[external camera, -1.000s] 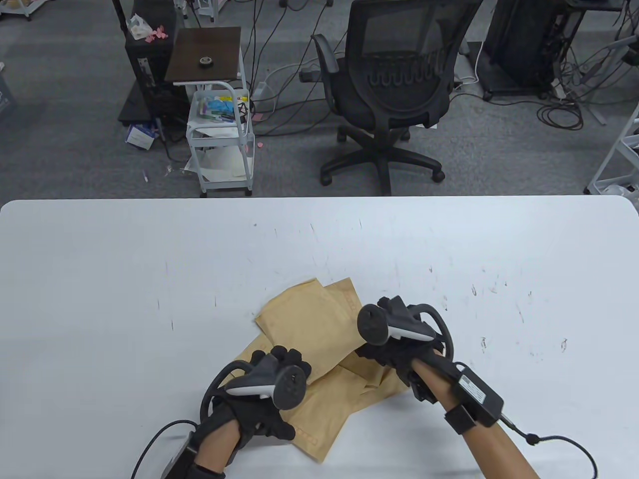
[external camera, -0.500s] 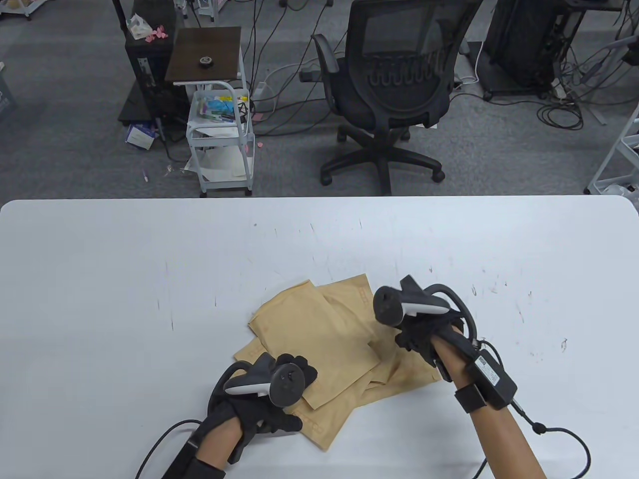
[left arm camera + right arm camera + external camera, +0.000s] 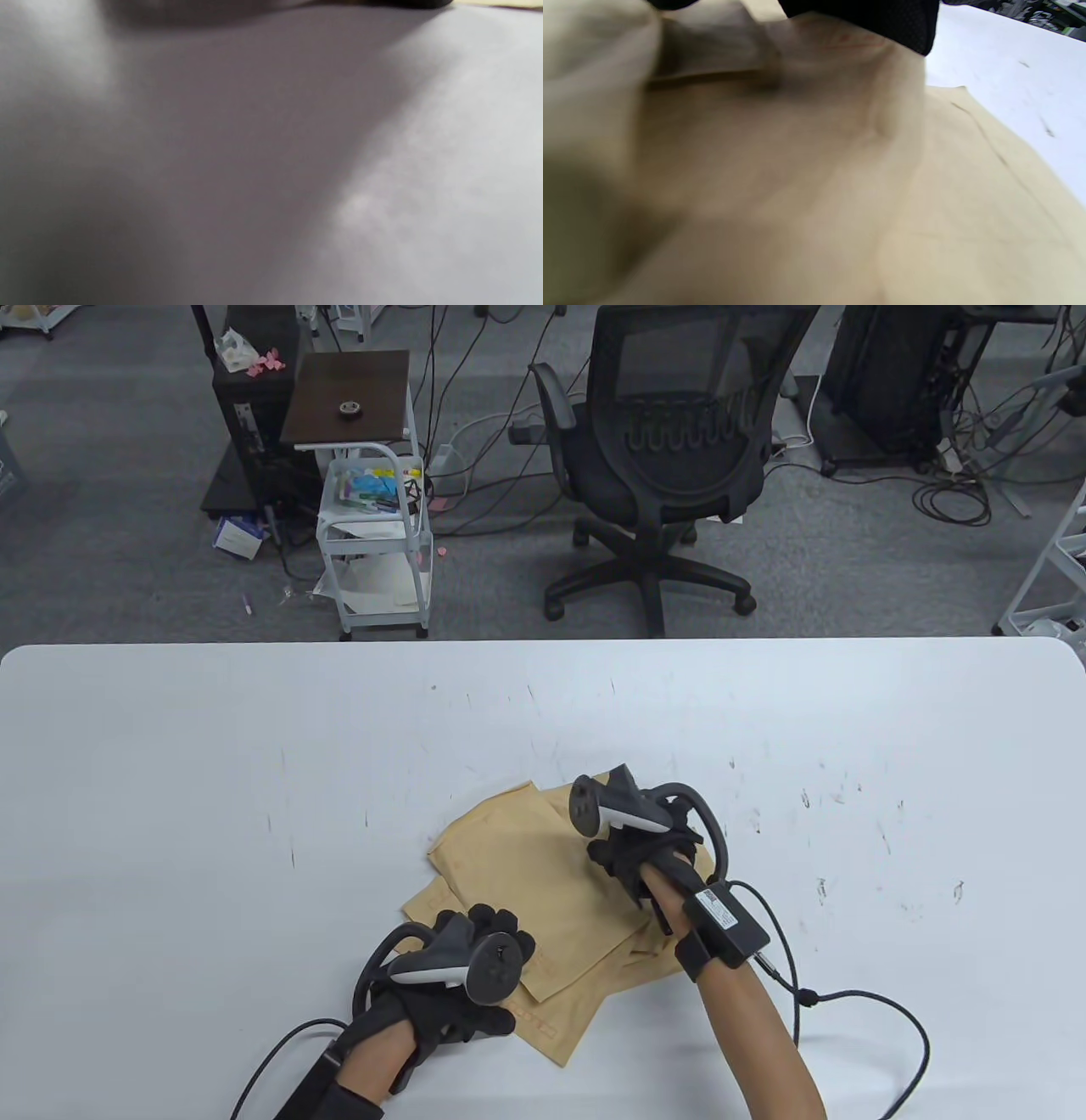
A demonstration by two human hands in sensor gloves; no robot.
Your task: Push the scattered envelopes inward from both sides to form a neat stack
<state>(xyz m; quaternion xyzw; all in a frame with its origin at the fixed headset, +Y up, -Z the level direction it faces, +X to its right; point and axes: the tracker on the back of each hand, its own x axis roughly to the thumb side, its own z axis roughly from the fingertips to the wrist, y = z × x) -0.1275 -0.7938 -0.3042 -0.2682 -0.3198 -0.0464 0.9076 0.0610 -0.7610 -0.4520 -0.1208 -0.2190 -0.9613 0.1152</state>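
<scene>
Several tan padded envelopes [image 3: 526, 882] lie in a loose, fanned pile at the front middle of the white table [image 3: 212, 780]. My left hand [image 3: 507, 963] rests on the pile's lower left part, with fingers and thumb spread apart. My right hand [image 3: 626, 858] rests on the pile's right part, its fingers hidden under the tracker. One envelope corner [image 3: 564, 1022] sticks out toward the front edge. In the right wrist view the envelopes [image 3: 925, 212] fill the frame under the black glove [image 3: 874, 21]. The left wrist view is blurred, showing mostly bare table [image 3: 445, 169].
A black office chair [image 3: 670, 449] and a small white cart [image 3: 377, 534] stand on the floor beyond the table's far edge. The right wrist cable [image 3: 882, 1010] loops on the table at the front right.
My right hand has moved left and inward over the pile, and the envelopes on the right have slid in with it. My left hand has stayed nearly in place.
</scene>
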